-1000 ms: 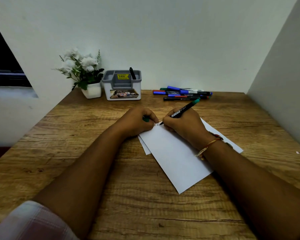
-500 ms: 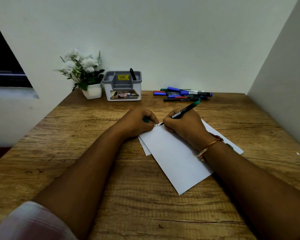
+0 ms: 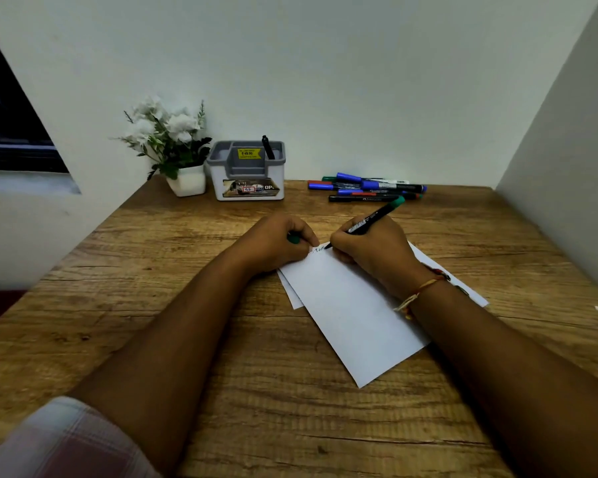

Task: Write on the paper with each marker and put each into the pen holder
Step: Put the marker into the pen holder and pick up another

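White paper (image 3: 353, 312) lies on the wooden desk (image 3: 152, 288), with a second sheet under it. My right hand (image 3: 373, 251) grips a black marker with a green end (image 3: 373, 219); its tip touches the paper's top corner, where a few small letters show. My left hand (image 3: 277, 243) rests on that corner, curled round the green cap (image 3: 293, 239). A grey and white pen holder (image 3: 247, 174) stands at the back with one black marker (image 3: 268, 147) in it. Several markers (image 3: 370, 188) lie in a pile at the back right.
A small white pot of white flowers (image 3: 176, 150) stands just left of the pen holder. Walls close in the desk at the back and on the right. A dark window opening (image 3: 11, 132) is at the left.
The marker tip has moved slightly right along the paper's top corner, leaving a few more letters. Both hands otherwise stay in place.
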`<state>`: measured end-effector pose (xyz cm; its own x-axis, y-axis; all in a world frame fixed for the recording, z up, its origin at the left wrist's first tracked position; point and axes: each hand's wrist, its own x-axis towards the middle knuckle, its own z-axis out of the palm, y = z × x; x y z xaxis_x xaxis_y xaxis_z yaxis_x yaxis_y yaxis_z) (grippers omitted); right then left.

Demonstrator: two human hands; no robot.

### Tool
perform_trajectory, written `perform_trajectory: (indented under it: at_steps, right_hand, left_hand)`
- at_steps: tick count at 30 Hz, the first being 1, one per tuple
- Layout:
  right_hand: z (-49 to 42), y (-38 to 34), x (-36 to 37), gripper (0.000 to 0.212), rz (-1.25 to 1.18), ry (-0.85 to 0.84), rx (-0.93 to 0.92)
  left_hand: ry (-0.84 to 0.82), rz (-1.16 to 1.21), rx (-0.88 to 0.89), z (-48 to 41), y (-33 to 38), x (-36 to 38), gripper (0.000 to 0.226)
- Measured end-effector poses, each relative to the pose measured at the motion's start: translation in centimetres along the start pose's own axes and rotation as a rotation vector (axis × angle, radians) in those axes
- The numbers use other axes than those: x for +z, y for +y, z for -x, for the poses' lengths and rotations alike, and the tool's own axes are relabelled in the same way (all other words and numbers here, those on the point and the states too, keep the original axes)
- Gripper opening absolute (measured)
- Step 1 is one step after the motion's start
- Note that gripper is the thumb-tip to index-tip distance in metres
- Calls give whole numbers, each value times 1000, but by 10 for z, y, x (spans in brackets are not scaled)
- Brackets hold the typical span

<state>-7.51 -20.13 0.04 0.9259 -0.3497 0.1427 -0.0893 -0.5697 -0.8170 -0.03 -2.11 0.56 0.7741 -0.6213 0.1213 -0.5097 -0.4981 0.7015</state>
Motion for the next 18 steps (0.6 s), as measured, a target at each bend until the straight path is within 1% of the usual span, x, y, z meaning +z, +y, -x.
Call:
perform_trajectory:
  at_steps: [4,18]
  right_hand:
    - [-1,0,0,19,20,6,-6]
    - [-3,2,1,16,14,33,22]
  left_hand:
    - [0,-8,-3,-1,-1,0,23]
    - [0,-17,1,0,0,0,22]
